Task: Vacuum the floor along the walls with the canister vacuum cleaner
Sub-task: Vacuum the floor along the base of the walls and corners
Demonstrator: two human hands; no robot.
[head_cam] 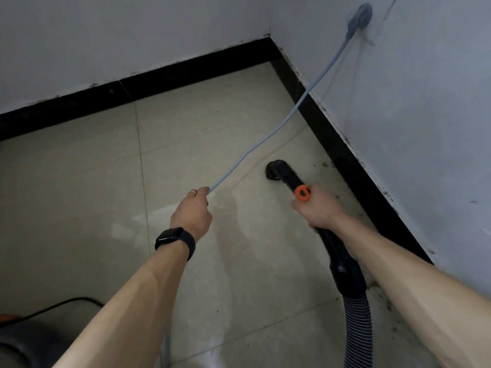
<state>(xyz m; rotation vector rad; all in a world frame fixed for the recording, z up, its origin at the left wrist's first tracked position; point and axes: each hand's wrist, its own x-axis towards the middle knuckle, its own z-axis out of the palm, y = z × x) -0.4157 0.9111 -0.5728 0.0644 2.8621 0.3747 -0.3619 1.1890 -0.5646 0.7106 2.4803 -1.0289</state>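
Nozzle point(275, 171) down on floor point(199, 123), centre right of frame, just left of skirting point(342, 152).
Right hand point(316, 208) clamped round wand point(289, 179), long axis pointing up-left from grip; left hand point(192, 209) pinching grey cable point(265, 136) aside; dirt point(324, 164) up-right of nozzle, beside skirting.

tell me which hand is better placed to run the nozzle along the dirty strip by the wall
Right. The right hand grips the vacuum wand, with its nozzle on the floor beside the dirt along the black skirting. The left hand is holding the grey cable up, clear of the nozzle.
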